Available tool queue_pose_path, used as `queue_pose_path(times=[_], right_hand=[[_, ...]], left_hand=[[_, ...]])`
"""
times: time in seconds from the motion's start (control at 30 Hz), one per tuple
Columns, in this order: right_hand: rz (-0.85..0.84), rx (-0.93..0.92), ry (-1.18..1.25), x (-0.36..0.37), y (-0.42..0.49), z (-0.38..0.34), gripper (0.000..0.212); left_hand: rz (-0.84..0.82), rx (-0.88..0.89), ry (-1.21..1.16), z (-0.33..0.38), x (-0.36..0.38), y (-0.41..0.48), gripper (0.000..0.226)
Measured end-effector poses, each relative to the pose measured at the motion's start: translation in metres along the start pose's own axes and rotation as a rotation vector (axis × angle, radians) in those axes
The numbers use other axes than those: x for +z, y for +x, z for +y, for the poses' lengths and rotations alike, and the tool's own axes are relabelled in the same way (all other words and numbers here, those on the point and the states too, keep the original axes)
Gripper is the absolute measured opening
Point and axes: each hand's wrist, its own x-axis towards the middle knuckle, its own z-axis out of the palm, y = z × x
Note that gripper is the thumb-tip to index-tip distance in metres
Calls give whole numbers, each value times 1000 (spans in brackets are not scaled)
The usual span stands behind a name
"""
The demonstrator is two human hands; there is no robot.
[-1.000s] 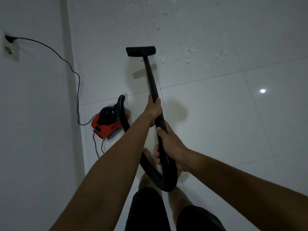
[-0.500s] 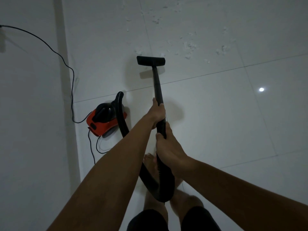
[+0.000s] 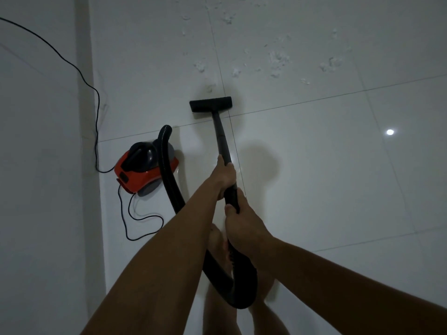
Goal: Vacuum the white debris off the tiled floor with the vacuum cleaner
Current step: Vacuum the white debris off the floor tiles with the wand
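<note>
A black vacuum wand (image 3: 221, 136) runs from my hands to a flat black nozzle (image 3: 210, 104) resting on the white tiled floor (image 3: 326, 184). My left hand (image 3: 223, 176) grips the wand higher up. My right hand (image 3: 243, 228) grips it just below, where the black hose (image 3: 169, 180) begins. The hose loops down past my feet and back up to the red and black vacuum body (image 3: 142, 168) at the left. White debris (image 3: 278, 60) lies scattered on the tiles beyond and to the right of the nozzle.
A white wall (image 3: 43, 189) borders the floor on the left. The black power cord (image 3: 79, 68) runs down along it to the vacuum body, with a loose loop (image 3: 137, 226) on the floor. My bare feet (image 3: 217, 243) stand under the hose loop.
The nozzle has been drawn back toward me, away from the debris. The view has shifted left and down; the wall socket has left the frame. Both hands keep their grip.
</note>
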Motion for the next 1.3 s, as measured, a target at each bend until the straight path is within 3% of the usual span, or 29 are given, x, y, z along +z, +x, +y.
queue_pose_path(times=[0.33,0.83,1.3], right_hand=[[-47,15,134,1,30,63,53],[-119,130,158,0,60,110,51],[-34,-43,88,20,85,165,55]], left_hand=[[6,-14,-99,-50,20,20,67],[94,15,38,-78,43,34,60],[143,98,71,-112,47,53,62]])
